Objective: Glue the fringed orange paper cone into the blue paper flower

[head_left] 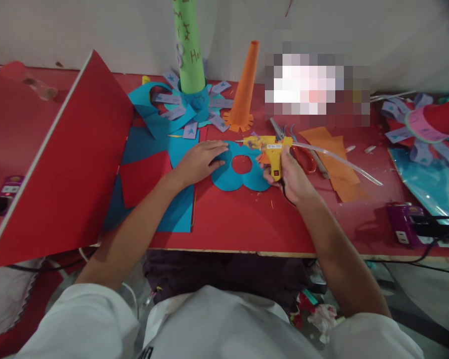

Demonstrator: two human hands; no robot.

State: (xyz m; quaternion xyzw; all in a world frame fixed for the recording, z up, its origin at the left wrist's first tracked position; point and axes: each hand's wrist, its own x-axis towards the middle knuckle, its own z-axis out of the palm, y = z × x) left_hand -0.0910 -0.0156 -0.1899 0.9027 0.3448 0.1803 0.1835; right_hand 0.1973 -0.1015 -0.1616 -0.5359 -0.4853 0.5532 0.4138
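Observation:
A blue paper flower shape (227, 178) with a round hole in the middle lies flat on the red table (239, 219). On its upper left petal rests my left hand (202, 159), fingers stretched out and holding nothing. My right hand (294, 174) is closed around the handle of a yellow glue gun (273, 158). A clear glue stick (344, 162) sticks out of the gun's back end. The gun's nozzle points left, over the flower's upper edge. Just behind the flower stands an orange paper cone (243, 92) with a fringed base.
A red board (71, 169) stands tilted at left, beside blue sheets (177, 214) and a red paper piece (145, 177). Behind are a green paper tube (192, 55) and scissors (307, 158). Orange paper (329, 154) and a purple power socket (400, 224) lie right.

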